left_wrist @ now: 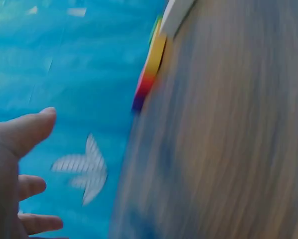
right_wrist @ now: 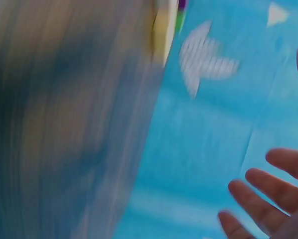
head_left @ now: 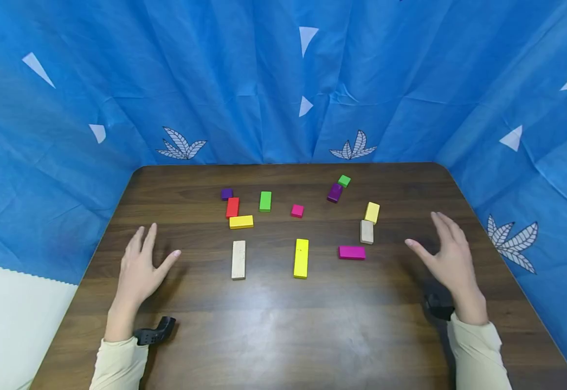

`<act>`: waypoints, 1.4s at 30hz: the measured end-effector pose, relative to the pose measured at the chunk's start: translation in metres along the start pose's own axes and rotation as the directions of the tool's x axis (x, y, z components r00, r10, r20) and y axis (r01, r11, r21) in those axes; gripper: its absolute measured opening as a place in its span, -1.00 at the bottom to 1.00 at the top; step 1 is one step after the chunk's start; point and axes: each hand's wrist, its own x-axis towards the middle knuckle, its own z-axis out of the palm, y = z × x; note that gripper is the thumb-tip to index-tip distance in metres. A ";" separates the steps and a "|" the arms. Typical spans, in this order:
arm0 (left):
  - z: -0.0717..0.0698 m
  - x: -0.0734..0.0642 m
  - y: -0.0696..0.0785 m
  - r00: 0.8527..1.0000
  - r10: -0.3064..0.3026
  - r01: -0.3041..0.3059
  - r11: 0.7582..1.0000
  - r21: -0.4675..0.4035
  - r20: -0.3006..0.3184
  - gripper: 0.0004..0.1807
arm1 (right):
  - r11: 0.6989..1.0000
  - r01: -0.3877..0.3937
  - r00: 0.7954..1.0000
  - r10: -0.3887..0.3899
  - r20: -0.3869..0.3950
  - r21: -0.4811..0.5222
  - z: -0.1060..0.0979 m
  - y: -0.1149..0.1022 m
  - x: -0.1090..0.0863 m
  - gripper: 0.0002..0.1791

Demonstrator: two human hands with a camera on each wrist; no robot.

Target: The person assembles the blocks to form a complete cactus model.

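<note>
Both hands hover over the wooden table [head_left: 274,336] with fingers spread, holding nothing. My left hand [head_left: 139,271] is left of the blocks, nearest a long pale wooden block [head_left: 238,260] and a yellow block [head_left: 241,222]. A red block [head_left: 232,207] and a small dark purple block [head_left: 227,194] adjoin that yellow one. On the other side, my right hand [head_left: 451,265] is closest to a short pale block [head_left: 367,232], which meets a light yellow block [head_left: 372,212]. A magenta block [head_left: 352,253] lies left of this hand. In the right wrist view, the fingers [right_wrist: 258,204] are apart.
Mid-table lie a long yellow block [head_left: 301,259], a green block [head_left: 265,201] and a small pink block [head_left: 297,211]. Farther back, a purple block [head_left: 334,193] touches a small green one [head_left: 344,181]. A blue curtain [head_left: 274,81] borders the table's back and sides.
</note>
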 end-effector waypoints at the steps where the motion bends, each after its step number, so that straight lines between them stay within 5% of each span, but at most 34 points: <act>1: 0.006 0.002 0.006 1.000 0.022 -0.022 0.999 -0.038 -0.001 -0.08 | 0.999 0.026 1.000 -0.025 -0.016 0.035 0.008 -0.009 0.000 -0.07; 4: 0.022 0.006 0.026 0.996 0.084 -0.082 0.989 -0.127 0.015 -0.12 | 0.986 0.085 0.996 -0.088 0.017 0.140 0.030 -0.039 -0.002 -0.10; 7: 0.040 0.009 0.048 0.987 0.152 -0.139 0.966 -0.218 0.046 -0.15 | 0.967 0.094 0.982 -0.128 0.137 0.236 0.051 -0.069 -0.005 -0.10; 12: 0.065 0.007 0.074 0.955 0.242 -0.178 0.930 -0.322 0.173 -0.10 | 0.928 0.041 0.925 -0.175 0.337 0.369 0.079 -0.106 -0.011 -0.06; 15: 0.075 0.005 0.078 0.935 0.266 -0.182 0.927 -0.328 0.234 0.01 | 0.895 -0.021 0.892 -0.184 0.413 0.446 0.092 -0.119 -0.012 -0.05; 23: 0.079 0.003 0.070 0.911 0.291 -0.169 0.909 -0.380 0.291 0.18 | 0.830 -0.172 0.819 -0.178 0.545 0.531 0.122 -0.132 -0.009 0.05; 28: 0.078 0.005 0.066 0.902 0.304 -0.165 0.899 -0.406 0.306 0.08 | 0.817 -0.182 0.817 -0.184 0.546 0.547 0.131 -0.132 -0.007 0.05; 37: 0.083 0.003 0.062 0.916 0.338 -0.236 0.889 -0.392 0.217 -0.01 | 0.853 -0.059 0.810 -0.262 0.524 0.519 0.136 -0.127 -0.006 0.03; 42: 0.083 0.005 0.063 0.917 0.309 -0.194 0.898 -0.396 0.252 -0.01 | 0.861 -0.017 0.816 -0.281 0.504 0.508 0.138 -0.126 -0.007 0.00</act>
